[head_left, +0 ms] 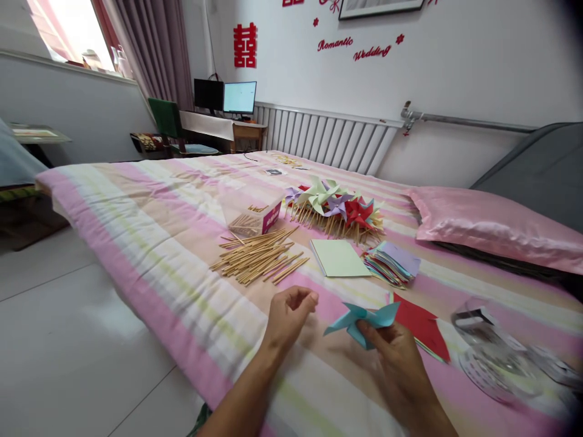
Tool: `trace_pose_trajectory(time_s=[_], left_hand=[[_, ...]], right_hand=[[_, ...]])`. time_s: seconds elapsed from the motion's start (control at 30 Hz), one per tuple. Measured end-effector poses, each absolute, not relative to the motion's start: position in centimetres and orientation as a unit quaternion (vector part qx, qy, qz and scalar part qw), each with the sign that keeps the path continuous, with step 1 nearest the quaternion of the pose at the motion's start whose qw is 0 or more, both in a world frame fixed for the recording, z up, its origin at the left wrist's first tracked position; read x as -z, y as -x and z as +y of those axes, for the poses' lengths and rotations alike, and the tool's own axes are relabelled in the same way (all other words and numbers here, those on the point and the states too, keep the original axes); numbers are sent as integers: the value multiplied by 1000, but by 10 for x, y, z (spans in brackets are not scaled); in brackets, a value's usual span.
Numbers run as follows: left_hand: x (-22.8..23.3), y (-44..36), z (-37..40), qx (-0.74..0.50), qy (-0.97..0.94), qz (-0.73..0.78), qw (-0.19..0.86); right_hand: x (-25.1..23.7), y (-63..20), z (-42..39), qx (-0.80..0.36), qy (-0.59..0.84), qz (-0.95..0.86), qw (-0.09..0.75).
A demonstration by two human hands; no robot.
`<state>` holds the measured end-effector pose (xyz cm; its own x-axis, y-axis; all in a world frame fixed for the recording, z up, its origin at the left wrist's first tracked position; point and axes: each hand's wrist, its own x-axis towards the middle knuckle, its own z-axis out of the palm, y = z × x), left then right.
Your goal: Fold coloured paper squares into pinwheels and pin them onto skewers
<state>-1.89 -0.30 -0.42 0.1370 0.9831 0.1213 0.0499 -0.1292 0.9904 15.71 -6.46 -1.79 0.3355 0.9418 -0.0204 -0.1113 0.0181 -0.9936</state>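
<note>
Blue paper pinwheel [359, 320] pinched in right hand [396, 358] grip, held just above striped bed [150, 243]. Left hand [286, 315] loosely curled, holding nothing, just left of pinwheel. Wooden sticks [257, 258] beyond left hand. Red paper [421, 325] beside right hand. Green sheet [339, 258] near sticks.

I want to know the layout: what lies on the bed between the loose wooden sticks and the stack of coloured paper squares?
In the head view, a pale green paper sheet lies flat between the wooden sticks and the coloured paper stack.
</note>
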Motion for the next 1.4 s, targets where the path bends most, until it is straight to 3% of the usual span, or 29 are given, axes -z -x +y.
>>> trace_pose_trajectory(time_s=[0.27, 0.53, 0.8, 1.0, 1.4], left_hand=[[19, 54, 18, -482, -600, 585, 255], [14, 95, 52, -454, -620, 631, 108], [-3, 87, 116, -274, -740, 609, 80], [-1, 60, 145, -163, -766, 617, 76], [-4, 51, 156, -96, -745, 656, 74]], right_hand=[[24, -152, -65, -473, 543, -367, 588], [25, -145, -61, -503, 552, -375, 550], [27, -147, -60, -507, 557, -403, 520], [29, -143, -59, -497, 556, -387, 543], [28, -142, -57, -494, 552, -401, 539]])
